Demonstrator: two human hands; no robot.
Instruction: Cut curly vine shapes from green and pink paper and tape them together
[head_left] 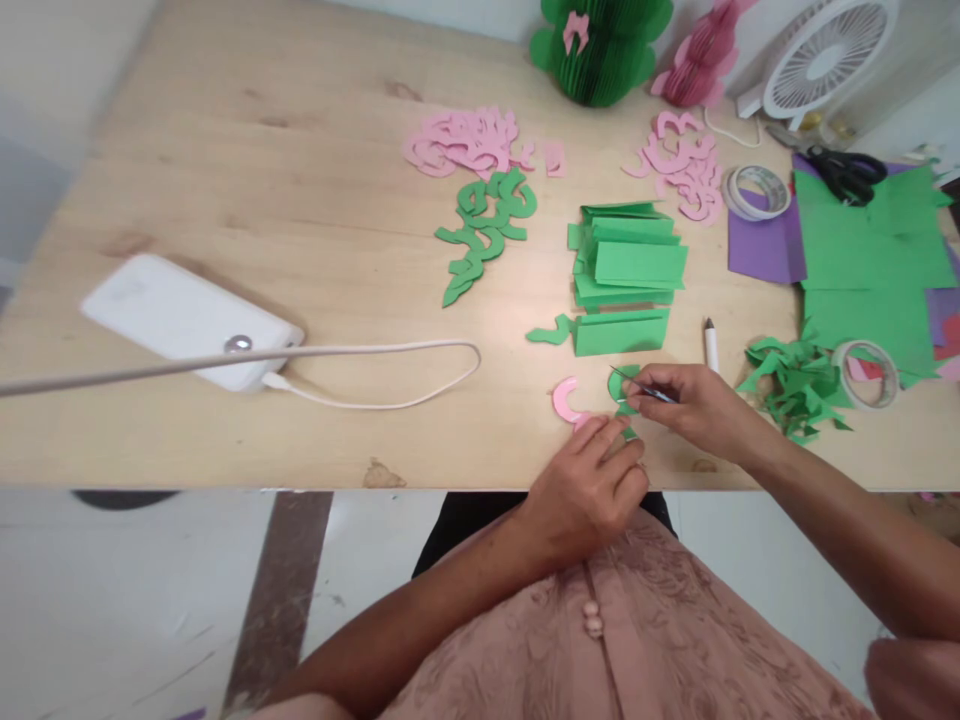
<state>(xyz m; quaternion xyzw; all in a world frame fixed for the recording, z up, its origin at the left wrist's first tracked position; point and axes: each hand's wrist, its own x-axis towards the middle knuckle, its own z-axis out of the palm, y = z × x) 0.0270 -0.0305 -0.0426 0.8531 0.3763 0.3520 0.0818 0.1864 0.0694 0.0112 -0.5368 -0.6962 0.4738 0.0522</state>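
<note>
My left hand point(589, 480) rests at the table's front edge, its bent fingers pressing a small green paper cutout point(619, 386) against the wood. Beside those fingertips lies a curved pink paper cutout point(564, 399), partly under the hand. In the pinch of my right hand point(697, 408) is a slim, dark, pointed tool point(654, 392); its exact kind is hard to make out. The tool's tip is over the green cutout. Just beyond, a folded green paper strip point(622, 332) has a wavy green piece point(551, 330) at its left end.
Folded green paper point(637, 262), pink cutouts point(469, 140) and green cutouts point(487, 225) lie farther back. At right are a white pen point(711, 345), green scraps point(799, 385), tape rolls point(866, 375) and black-handled scissors point(847, 175). A white power bank point(187, 310) with a cable lies left.
</note>
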